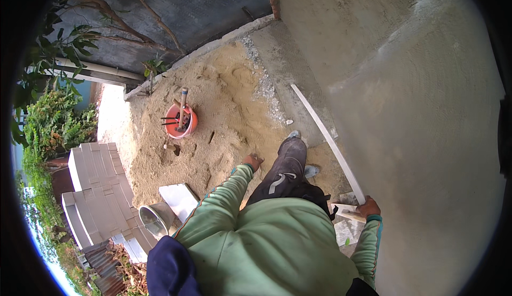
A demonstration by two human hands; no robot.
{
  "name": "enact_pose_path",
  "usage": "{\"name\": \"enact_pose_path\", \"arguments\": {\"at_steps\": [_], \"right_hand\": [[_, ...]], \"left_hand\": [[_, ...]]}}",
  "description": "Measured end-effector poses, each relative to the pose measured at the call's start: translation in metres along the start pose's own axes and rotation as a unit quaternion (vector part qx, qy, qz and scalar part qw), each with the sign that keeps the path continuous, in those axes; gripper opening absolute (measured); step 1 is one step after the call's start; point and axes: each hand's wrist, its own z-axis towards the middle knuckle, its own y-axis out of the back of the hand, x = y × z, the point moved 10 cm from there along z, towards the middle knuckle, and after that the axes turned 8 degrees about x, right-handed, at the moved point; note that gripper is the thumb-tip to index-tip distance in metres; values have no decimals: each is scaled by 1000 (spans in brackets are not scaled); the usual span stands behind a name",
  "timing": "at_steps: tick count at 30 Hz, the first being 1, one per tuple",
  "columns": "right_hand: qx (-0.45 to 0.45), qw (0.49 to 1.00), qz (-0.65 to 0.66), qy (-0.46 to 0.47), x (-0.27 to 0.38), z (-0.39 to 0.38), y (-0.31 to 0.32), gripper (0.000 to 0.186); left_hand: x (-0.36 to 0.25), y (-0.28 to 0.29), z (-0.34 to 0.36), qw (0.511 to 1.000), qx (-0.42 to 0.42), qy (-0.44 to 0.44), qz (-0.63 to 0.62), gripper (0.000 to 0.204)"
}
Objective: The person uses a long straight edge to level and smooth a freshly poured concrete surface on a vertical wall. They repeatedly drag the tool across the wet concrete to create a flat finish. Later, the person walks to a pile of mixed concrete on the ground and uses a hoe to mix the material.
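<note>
My right hand (369, 207) is closed round the lower end of a long, pale straightedge (326, 136). The bar slants up and leftward along the edge of the smooth grey cement surface (416, 146). Close beside that hand, a short light-coloured piece (346, 211) sticks out to the left; how it meets the hand is hard to tell. Over the sand, my left hand (254, 161) hangs beside my leg with nothing in it, its fingers loosely apart. Both forearms are in light green sleeves.
A red bucket (188, 131) with hammers and other tools stands in the sand pile (224, 98). A grey bucket (153, 220), a white slab (178, 200) and stacked cartons (101, 189) are at left. A dark wall (213, 8) rises at the back. Gravel (261, 82) edges the concrete.
</note>
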Motion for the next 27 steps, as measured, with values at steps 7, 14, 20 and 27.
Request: {"name": "enact_pose_path", "arguments": {"at_steps": [7, 14, 20, 27], "right_hand": [[-16, 999, -42, -28, -15, -17, 3, 53], [-124, 982, -91, -109, 22, -59, 0, 38], [-378, 903, -186, -84, 62, -98, 60, 31], [-418, 880, -225, -34, 156, -180, 153, 32]], "left_hand": [[-22, -44, -32, 981, 161, 16, 105, 51], [-144, 48, 8, 992, -39, 17, -117, 73], [-319, 59, -29, 984, 96, -142, -53, 84], [-338, 20, -13, 982, 57, -145, 107, 114]]}}
